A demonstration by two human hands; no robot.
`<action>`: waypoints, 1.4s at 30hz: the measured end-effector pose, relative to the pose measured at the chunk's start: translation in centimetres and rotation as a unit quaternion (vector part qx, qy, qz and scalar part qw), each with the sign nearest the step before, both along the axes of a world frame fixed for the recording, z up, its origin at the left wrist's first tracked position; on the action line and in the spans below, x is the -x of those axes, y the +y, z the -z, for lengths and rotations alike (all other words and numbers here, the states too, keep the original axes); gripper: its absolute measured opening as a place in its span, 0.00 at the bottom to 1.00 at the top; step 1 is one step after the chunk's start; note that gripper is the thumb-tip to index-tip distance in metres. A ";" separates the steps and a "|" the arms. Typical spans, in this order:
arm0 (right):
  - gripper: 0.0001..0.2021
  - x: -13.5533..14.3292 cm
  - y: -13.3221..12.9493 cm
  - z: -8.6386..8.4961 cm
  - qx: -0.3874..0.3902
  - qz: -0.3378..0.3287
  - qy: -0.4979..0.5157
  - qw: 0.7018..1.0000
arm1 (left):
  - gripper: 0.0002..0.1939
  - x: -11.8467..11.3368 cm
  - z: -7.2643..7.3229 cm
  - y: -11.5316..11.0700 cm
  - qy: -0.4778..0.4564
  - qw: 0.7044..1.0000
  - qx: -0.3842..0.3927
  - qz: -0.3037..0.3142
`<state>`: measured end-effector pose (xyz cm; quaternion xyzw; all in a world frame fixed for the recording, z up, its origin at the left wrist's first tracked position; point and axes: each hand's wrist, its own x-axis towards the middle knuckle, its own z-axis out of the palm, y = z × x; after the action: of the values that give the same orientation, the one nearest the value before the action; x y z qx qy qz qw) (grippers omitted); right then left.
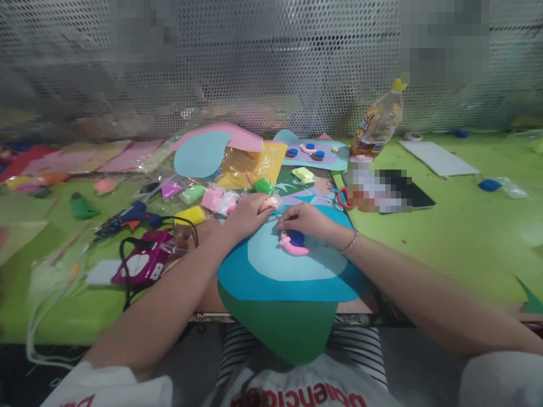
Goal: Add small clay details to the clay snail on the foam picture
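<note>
Hands: left hand (pixel 251 213), fingers bent over a wrapped lump of peach clay (pixel 272 202), whether gripped I cannot tell; right hand (pixel 307 219), thumb and fingertips drawn narrow at the upper left of the clay figure, anything between them hidden from me.
Clay figure (pixel 299 249): pink curved body with a dark blue oval against it, lying on the pale blue paper shape.
Layered paper: pale blue shape (pixel 278 268) on a deeper blue sheet (pixel 237 282), green sheet (pixel 288 325) beneath, overhanging the table edge.
Beyond the hands: wrapped clay packets (pixel 212 199), assorted colours; red-handled scissors (pixel 343 199); lilac sheet (pixel 299 161) bearing small clay figures (pixel 311 151).
Table, left: blue glue gun (pixel 132 217); magenta device (pixel 148 265).
Table, right: tilted bottle (pixel 379 121), yellow-capped; white board (pixel 439 158); blue clay lump (pixel 489 185).
Backdrop: perforated metal screen (pixel 271 68).
</note>
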<state>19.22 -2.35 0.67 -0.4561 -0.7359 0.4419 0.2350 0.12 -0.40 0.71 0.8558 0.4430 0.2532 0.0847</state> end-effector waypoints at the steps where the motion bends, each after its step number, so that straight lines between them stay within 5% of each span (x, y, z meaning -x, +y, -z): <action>1: 0.05 0.0 0.0 0.0 0.000 -0.001 -0.003 1.000 | 0.10 0.0 0.0 0.0 0.000 1.000 0.000 0.000; 42: 0.06 -0.2 0.4 0.5 0.029 -0.062 0.034 0.997 | 0.09 0.0 0.3 0.1 0.006 1.000 -0.001 -0.003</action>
<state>19.42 -1.94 0.21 -0.4005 -0.7413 0.4922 0.2187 0.11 -0.34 0.46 0.8560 0.4460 0.2487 0.0806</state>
